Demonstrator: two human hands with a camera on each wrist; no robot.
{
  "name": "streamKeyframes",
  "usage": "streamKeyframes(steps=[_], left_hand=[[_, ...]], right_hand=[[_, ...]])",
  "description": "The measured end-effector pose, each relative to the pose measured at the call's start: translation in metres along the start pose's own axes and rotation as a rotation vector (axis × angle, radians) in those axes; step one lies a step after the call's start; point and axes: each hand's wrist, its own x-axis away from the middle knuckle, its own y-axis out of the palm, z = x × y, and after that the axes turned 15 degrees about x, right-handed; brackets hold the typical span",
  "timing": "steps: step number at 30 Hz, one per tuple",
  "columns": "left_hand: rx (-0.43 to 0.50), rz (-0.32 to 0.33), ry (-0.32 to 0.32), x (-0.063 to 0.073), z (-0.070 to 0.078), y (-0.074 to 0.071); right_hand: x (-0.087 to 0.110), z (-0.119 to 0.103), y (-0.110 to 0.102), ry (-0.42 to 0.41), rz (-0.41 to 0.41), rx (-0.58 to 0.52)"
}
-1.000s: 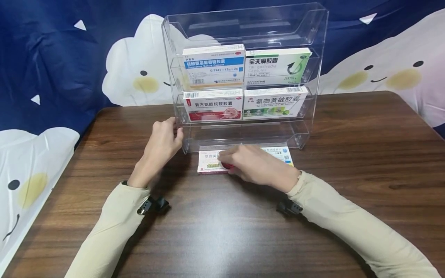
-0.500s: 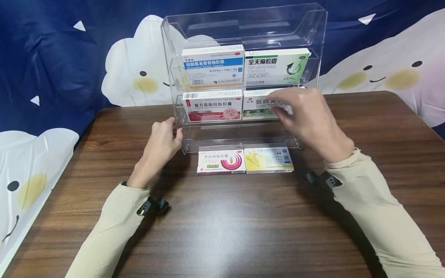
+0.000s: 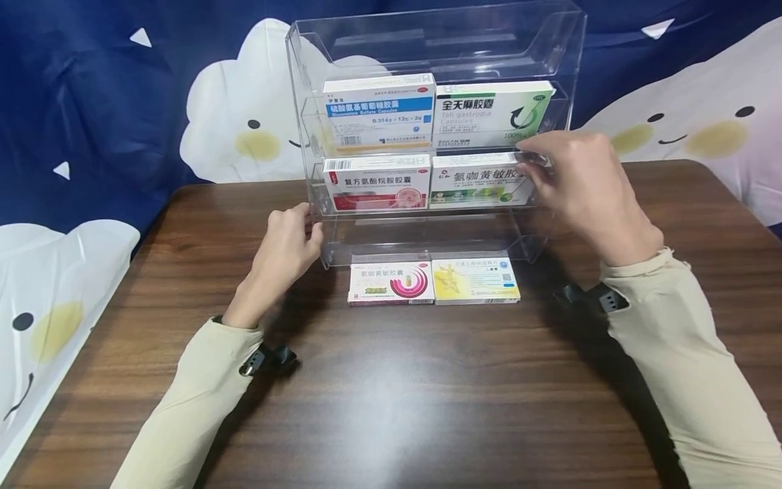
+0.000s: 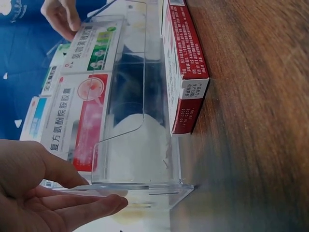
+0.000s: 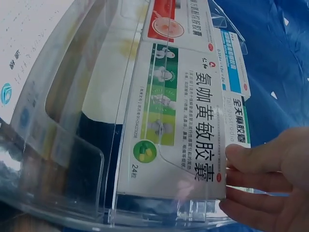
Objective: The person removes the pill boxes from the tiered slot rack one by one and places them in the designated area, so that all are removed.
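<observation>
A clear acrylic display rack [image 3: 427, 234] stands on the table. My left hand [image 3: 284, 255] pinches its left side panel, thumb on one face and fingers on the other in the left wrist view. My right hand [image 3: 589, 187] is at the top right corner of a white-and-green medicine box [image 3: 473, 180] in the middle tier. Thumb and fingers pinch that box's upper edge in the right wrist view. Beside it sits a red-and-white medicine box [image 3: 377, 185]. A blue-and-white box [image 3: 379, 115] and a green-and-white box [image 3: 489, 115] fill the tier above.
A pink-and-white medicine box [image 3: 381, 282] and a yellow-and-white one [image 3: 476, 280] lie side by side at the rack's front foot. The rack's top tier and low tier hold no boxes. A blue cloth [image 3: 79, 136] with cloud faces hangs behind the table [image 3: 379, 394].
My right hand has left the two boxes at the rack's foot, risen to the middle tier, then shifted right to the white-and-green box's corner. The left hand has stayed on the rack.
</observation>
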Motion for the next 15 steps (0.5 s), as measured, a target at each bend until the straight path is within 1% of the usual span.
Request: streamKeyframes(steps=[4,7,11,15], left_hand=[[0.005,0.001,0.015,-0.001,0.001,-0.001],[0.011,0.0,0.013,0.0,0.001,-0.001],[0.013,0.004,0.017,0.0,-0.001,-0.001],[0.004,0.006,0.024,-0.001,-0.001,-0.001]], right_hand=[[0.001,0.004,-0.001,0.0,-0.012,0.009],[0.001,0.007,0.0,-0.001,-0.021,0.01],[0.001,0.01,0.003,0.002,-0.037,0.011],[0.002,0.011,0.008,-0.016,-0.053,0.009]])
